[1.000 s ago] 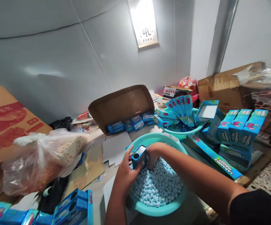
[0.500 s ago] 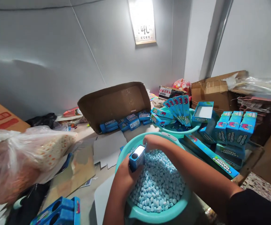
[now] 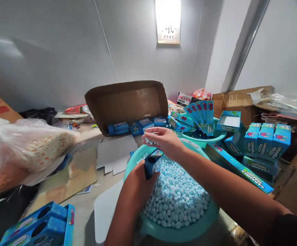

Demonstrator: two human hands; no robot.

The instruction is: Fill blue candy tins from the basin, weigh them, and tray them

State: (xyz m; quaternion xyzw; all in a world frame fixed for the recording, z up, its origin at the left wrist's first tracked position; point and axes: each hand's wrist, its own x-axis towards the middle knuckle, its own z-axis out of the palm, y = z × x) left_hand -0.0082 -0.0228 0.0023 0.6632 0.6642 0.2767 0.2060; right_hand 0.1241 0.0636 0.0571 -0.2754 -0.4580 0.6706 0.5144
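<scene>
A teal basin (image 3: pixel 179 235) full of small pale blue candies (image 3: pixel 175 201) stands in front of me. My left hand (image 3: pixel 139 181) is wrapped round a small blue box (image 3: pixel 152 164) over the basin's left side; a dark round hole shows in the box's top. Just above and behind that box, my right hand (image 3: pixel 165 141) is raised with its palm turned up, and its curled fingers hold several of the pale candies (image 3: pixel 151 140).
Behind the basin, a tilted cardboard box (image 3: pixel 128 102) holds blue boxes. A second teal basin (image 3: pixel 202 140) with fanned blue cartons stands behind right, beside upright cartons (image 3: pixel 266 141). More blue boxes (image 3: pixel 40 225) lie front left, near a plastic bag (image 3: pixel 22 153).
My right hand has risen from the candies and turned palm up, now with candies in it. The small box in my left hand has tilted. The whole view has shifted slightly.
</scene>
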